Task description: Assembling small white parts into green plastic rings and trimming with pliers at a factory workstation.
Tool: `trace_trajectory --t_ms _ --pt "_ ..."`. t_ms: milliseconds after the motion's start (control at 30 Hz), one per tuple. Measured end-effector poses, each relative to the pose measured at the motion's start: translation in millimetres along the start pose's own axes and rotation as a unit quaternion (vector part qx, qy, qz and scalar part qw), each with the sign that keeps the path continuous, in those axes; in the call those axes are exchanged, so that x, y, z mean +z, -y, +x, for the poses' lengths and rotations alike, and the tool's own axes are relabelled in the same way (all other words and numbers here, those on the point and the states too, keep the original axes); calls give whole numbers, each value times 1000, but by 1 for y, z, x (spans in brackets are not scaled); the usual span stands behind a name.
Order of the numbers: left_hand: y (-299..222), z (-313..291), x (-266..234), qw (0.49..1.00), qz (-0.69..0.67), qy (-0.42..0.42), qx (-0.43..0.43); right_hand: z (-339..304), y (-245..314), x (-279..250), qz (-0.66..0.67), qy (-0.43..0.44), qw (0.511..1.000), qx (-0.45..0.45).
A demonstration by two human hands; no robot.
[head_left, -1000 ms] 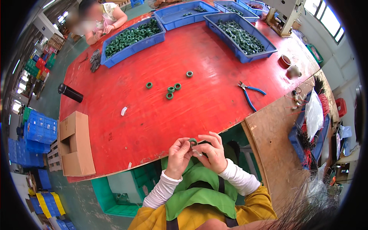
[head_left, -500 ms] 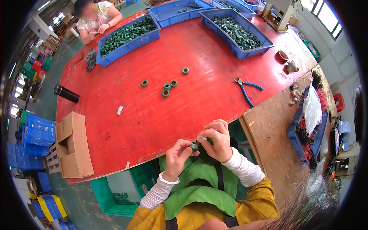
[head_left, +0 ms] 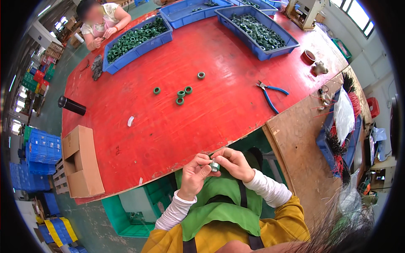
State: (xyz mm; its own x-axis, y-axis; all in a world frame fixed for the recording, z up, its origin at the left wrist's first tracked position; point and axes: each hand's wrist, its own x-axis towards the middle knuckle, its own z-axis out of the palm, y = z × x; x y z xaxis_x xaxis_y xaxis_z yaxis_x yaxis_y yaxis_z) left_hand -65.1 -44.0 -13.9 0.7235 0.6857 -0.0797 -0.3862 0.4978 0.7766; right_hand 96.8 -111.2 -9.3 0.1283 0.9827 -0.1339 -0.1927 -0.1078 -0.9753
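At the table's near edge, my left hand [head_left: 194, 175] is closed, pinching a small green ring [head_left: 215, 167] between thumb and fingers. The ring shows a pale, shiny band on its side. Right against it, my right hand [head_left: 237, 165] is closed too, its thumb and fingertips at the top of the ring. A small pale strip was in those fingertips; now it is mostly hidden by them. Farther in on the red table [head_left: 160, 135] lie several loose green rings [head_left: 181, 93]. Blue-handled cutting pliers [head_left: 271, 95] rest on the right.
Blue trays of green rings [head_left: 137, 42] stand along the far side, where another person [head_left: 101, 23] sits working. A black bottle [head_left: 72, 105], an open cardboard box [head_left: 82, 162] and a small white piece [head_left: 130, 121] are at left. A blue bin of wires [head_left: 327, 141] sits at right.
My right hand has come down and inward from above, bringing its fingertips onto the ring. The left hand still pinches the ring, now turned so its pale side shows.
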Motion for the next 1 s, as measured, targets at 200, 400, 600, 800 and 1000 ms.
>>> trace_trajectory --t_ms 200,400,600,800,1000 --pt "2 2 1 999 -43 -28 -14 -6 1 6 -197 -24 962 -189" --pt "-4 0 -3 999 -5 -19 -42 -2 -1 1 -248 -32 944 -215" --pt "-2 3 -6 997 -34 -65 -37 2 17 2 -304 -91 895 -315" --pt "0 1 -1 996 -16 -77 -44 9 4 13 -427 -132 759 -474" --pt "11 4 -4 985 -106 -111 -76 12 22 9 -382 -169 769 -483"
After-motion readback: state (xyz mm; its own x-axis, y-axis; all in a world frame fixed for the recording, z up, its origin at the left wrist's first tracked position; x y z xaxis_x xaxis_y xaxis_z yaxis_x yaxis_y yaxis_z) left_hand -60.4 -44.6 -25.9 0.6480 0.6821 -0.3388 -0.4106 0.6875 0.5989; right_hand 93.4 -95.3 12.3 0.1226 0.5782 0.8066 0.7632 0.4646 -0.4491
